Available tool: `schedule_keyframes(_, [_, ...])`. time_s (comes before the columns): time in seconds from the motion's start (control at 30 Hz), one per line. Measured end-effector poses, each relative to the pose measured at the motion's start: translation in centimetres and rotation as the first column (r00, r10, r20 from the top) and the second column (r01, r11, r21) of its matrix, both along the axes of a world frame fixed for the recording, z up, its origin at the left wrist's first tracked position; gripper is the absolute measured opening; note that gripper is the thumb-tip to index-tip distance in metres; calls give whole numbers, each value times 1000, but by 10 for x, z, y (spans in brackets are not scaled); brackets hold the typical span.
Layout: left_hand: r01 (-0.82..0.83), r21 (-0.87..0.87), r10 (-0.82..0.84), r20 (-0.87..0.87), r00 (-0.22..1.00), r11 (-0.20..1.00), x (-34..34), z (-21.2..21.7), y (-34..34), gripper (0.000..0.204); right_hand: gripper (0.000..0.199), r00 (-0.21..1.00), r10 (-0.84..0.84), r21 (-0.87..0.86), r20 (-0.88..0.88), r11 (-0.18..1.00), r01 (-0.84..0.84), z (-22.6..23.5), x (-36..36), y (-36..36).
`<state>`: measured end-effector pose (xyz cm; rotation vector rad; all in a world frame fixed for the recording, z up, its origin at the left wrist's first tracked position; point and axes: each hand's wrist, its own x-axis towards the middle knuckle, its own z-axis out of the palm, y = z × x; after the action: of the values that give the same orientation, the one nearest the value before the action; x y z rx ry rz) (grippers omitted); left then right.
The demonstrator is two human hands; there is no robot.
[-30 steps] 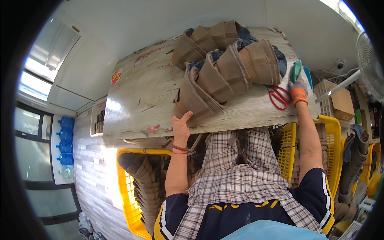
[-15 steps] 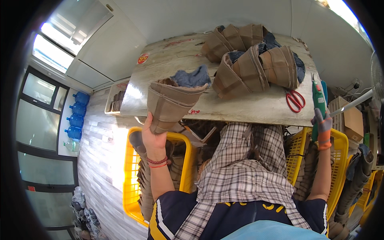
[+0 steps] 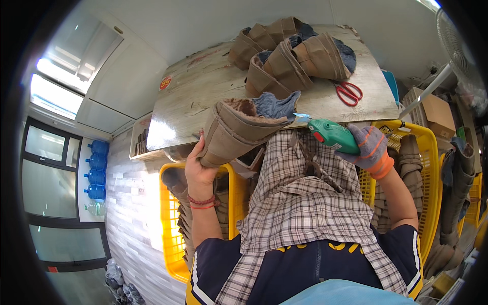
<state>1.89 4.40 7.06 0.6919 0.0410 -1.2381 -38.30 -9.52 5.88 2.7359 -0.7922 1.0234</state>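
My bare left hand (image 3: pixel 199 165), with red bracelets at the wrist, grips a brown boot upper (image 3: pixel 231 134) by its lower left side. Fleece shows inside its wide opening, and a grey-blue fluffy lining hangs out on the right. My right hand (image 3: pixel 368 147), in a grey and orange glove, is wrapped around green cordless electric scissors (image 3: pixel 333 136). The tool's tip points left, close beside the lining; whether it touches I cannot tell. Several similar boot uppers (image 3: pixel 284 63) lie folded in a heap on the table (image 3: pixel 203 86).
Red-handled scissors (image 3: pixel 349 94) lie on the table's right part. A yellow basket (image 3: pixel 235 198) of brown pieces stands left of my lap, another yellow basket (image 3: pixel 432 157) on the right. A fan (image 3: pixel 455 46) stands at the far right; blue water bottles (image 3: pixel 96 177) line the left.
My right hand has swung the electric scissors from the table's right edge leftward to the boot upper, turning them from upright to level. The boot upper has come lower and tilted right.
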Motion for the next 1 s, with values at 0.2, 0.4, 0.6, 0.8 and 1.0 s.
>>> schedule_keyframes(0.2, [158,-67,-162,-64,985,985,-7,-6,-7,34,70,999,28,-70,-41,997,-31,-8,-19,-2])
schedule_keyframes(0.4, [145,34,-147,60,987,989,-23,-6,-17,36,70,998,63,-62,-9,996,-64,-9,-18,-3])
schedule_keyframes(0.6, [295,-333,-388,-261,884,896,-20,-19,-19,37,68,995,86,-51,45,995,-84,-8,-7,-3])
schedule_keyframes(0.8, [240,-167,-263,-126,957,956,-42,-1,-18,34,62,990,121,17,66,992,-122,5,6,0])
schedule_keyframes(1.0, [100,-235,-78,102,992,967,-65,4,-3,41,58,986,130,190,105,971,-148,10,27,7])
